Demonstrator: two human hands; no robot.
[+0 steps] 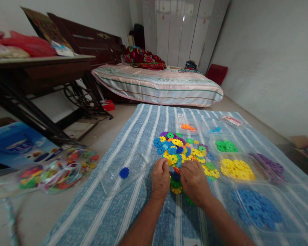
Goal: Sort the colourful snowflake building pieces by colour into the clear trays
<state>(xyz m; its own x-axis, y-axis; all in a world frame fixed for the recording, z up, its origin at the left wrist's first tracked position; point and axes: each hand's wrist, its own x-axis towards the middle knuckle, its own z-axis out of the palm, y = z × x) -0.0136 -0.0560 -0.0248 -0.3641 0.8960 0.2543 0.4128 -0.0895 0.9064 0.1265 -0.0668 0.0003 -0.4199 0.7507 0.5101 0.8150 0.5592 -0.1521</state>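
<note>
My left hand [161,177] is closed, thumb against the curled fingers; what it grips, if anything, is hidden. Close beside it, my right hand [195,179] is also closed, with its fingertips turned down and inward. An orange notched plastic disc [176,169] shows between the two hands; I cannot tell whether either one pinches it. Under and ahead of them spreads a mixed pile of flower-shaped discs [177,142] in yellow, blue, green, purple and orange. A yellow disc [176,190] lies just below the gap between my hands.
Clear boxes on the right hold blue discs [258,208], yellow discs [237,169], purple discs [272,165] and green discs [226,146]. Farther back are orange discs [188,127]. One dark blue disc [124,173] sits in a clear container at left. Bags of pieces [58,172] lie beyond the cloth.
</note>
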